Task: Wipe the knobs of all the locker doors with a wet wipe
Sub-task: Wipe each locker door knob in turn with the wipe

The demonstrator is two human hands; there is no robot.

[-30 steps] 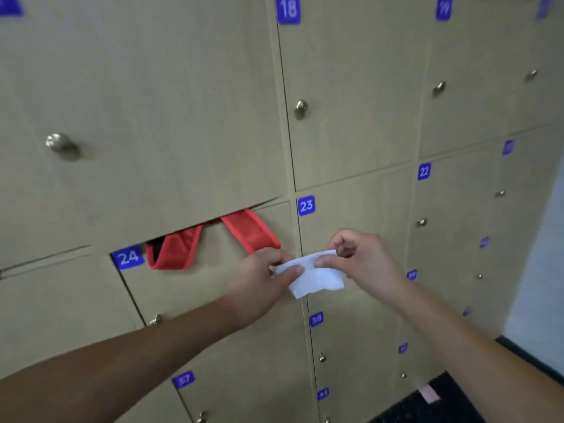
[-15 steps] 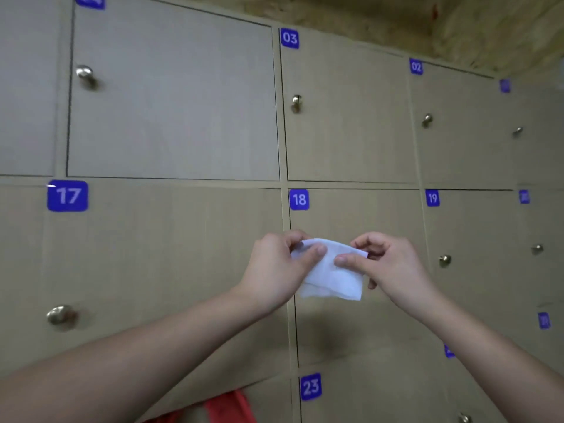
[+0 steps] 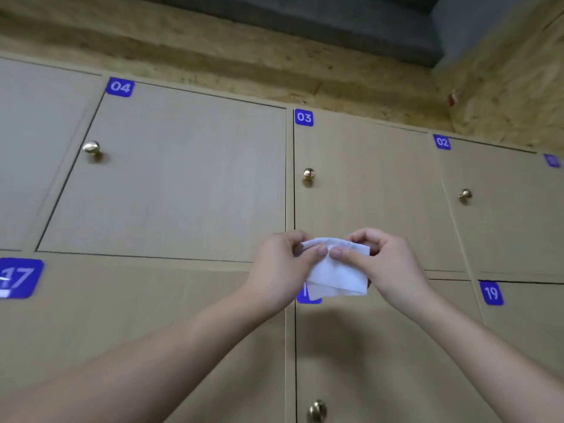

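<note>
Wet wipe [image 3: 335,274] pinched in left hand [image 3: 279,270] and right hand [image 3: 386,264] before closed lockers.

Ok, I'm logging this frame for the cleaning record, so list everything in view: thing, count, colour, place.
locker doors: several, beige wood, filling the wall in rows.
number labels: blue with white digits, at door corners; 04, 03, 02, 17, 19 readable, one hidden behind the wipe, one at far right blurred.
knobs: four, brass-coloured; on doors 04, 03, 02, and one at bottom centre.
board: tan chipboard, above the lockers.
wet wipe: one, white, folded, centre, between both hands.
left hand: pinches the wipe's top left.
right hand: pinches the wipe's top right.
</note>
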